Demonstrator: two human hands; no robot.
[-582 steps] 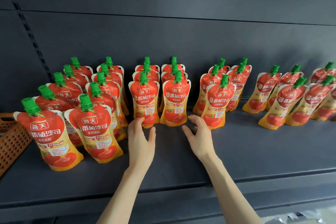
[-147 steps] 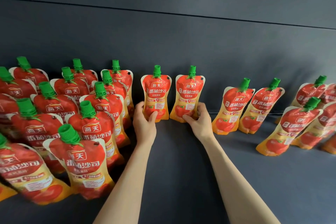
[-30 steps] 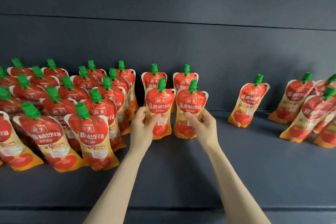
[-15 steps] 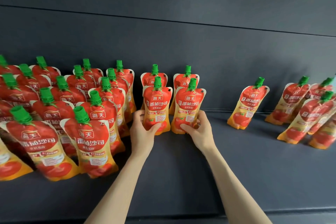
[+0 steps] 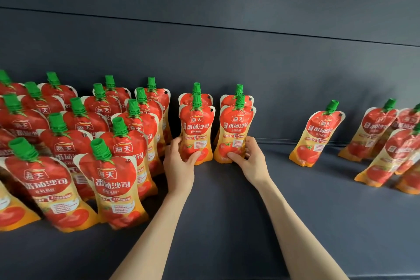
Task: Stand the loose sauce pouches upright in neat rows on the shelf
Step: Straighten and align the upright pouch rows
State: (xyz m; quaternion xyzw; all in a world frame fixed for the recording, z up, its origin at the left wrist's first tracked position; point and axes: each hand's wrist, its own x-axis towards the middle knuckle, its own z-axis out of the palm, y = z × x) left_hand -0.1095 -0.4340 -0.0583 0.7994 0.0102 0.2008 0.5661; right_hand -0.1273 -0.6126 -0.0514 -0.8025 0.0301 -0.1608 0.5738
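Because each is gripped low near its base, the left front pouch [image 5: 196, 129] and right front pouch [image 5: 236, 129] stand upright mid-shelf, long axes vertical, green caps up, labels outward, just before a back pair [image 5: 228, 100]. Left hand [image 5: 179, 163] and right hand [image 5: 252, 161] wrap one apiece, probably squaring the row; leaning pouches [image 5: 318, 136] wait rightward on the shelf [image 5: 227, 223]

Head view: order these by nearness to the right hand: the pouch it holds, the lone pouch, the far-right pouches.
1. held pouch: centre, gripped by the right hand.
2. lone pouch: leaning, off to its right.
3. far-right pouches: by the frame edge.
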